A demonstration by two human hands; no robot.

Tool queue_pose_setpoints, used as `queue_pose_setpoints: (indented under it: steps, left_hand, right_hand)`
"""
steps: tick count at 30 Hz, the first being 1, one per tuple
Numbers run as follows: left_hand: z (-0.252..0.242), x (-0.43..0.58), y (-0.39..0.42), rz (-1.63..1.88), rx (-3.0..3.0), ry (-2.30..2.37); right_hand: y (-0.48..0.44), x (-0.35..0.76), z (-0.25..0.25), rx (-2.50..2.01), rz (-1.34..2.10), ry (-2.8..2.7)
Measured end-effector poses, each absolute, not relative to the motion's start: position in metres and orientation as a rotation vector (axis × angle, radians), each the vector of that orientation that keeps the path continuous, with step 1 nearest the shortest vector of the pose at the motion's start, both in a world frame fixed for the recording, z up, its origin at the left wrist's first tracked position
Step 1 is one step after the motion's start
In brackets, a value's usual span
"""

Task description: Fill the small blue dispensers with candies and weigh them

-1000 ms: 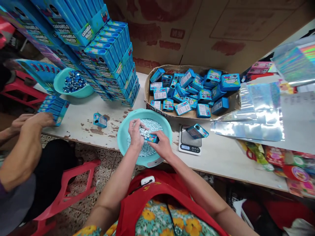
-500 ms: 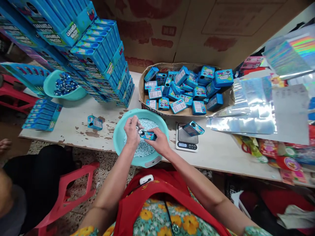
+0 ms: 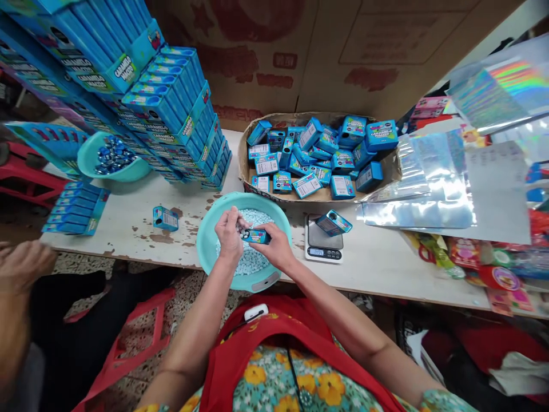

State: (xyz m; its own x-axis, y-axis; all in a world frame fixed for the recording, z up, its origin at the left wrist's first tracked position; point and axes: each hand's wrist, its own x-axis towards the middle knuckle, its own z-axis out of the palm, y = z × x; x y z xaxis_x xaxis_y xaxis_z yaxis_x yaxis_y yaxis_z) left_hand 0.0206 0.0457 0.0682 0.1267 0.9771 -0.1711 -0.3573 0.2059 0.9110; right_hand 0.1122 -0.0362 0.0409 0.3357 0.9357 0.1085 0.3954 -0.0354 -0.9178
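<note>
My right hand [image 3: 278, 247] is wrapped round a small blue candy box [image 3: 257, 236], held sideways over the bowl with its opening toward the left. My left hand [image 3: 229, 232] is cupped closed at that opening, with pale candies [image 3: 244, 233] showing between its fingers and the box. Below both hands is a turquoise bowl [image 3: 206, 252] holding many small pale blue candies [image 3: 253, 260]. Just right of the bowl, another blue box [image 3: 333, 222] lies tilted on a small digital scale [image 3: 312, 234]; its display is lit, the digits hard to read.
Behind the bowl stands a cardboard tray [image 3: 291, 197] of blue boxes. Tall stacks of boxed candy [image 3: 171, 109] rise at the left, near a bowl of blue wrapped sweets [image 3: 114, 171]. One box [image 3: 165, 218] lies on the table. A co-worker's hands [image 3: 26, 260] are at far left. Shiny sheets [image 3: 424, 212] lie right.
My left hand stays at the box opening, with more pale candies now visible there. The co-worker's hands have come further into view at the left. The whole view has shifted slightly.
</note>
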Motion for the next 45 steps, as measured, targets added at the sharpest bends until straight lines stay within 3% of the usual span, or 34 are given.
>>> queue_pose_setpoints:
  steps: [16, 21, 26, 29, 33, 40, 45]
  left_hand:
    - [0.077, 0.004, 0.060, 1.038, 0.772, 0.932]
    - [0.026, -0.022, 0.064, 0.456, 1.457, 1.220]
    - [-0.024, -0.046, 0.038, -0.288, 2.249, 1.292]
    - [-0.034, -0.040, 0.024, -0.487, 2.331, 1.226]
    - [-0.028, -0.020, 0.016, -0.325, 1.945, 1.001]
    - [-0.011, -0.022, 0.035, 0.372, 0.662, 1.027]
    - [0.007, -0.012, 0.049, 0.519, 0.517, 1.010]
  right_hand:
    - [-0.061, 0.122, 0.048, -1.480, 0.784, -1.018]
    - [-0.132, 0.164, 0.060, -1.485, 0.824, -0.810]
    - [-0.211, 0.220, 0.055, -1.695, 0.617, -0.509]
    - [-0.236, 0.244, 0.048, -1.781, 0.492, -0.350]
    - [-0.234, 0.249, 0.048, -1.787, 0.448, -0.304]
    - [-0.170, 0.204, 0.065, -1.621, 0.659, -0.585]
    - [-0.123, 0.172, 0.066, -1.551, 0.719, -0.870]
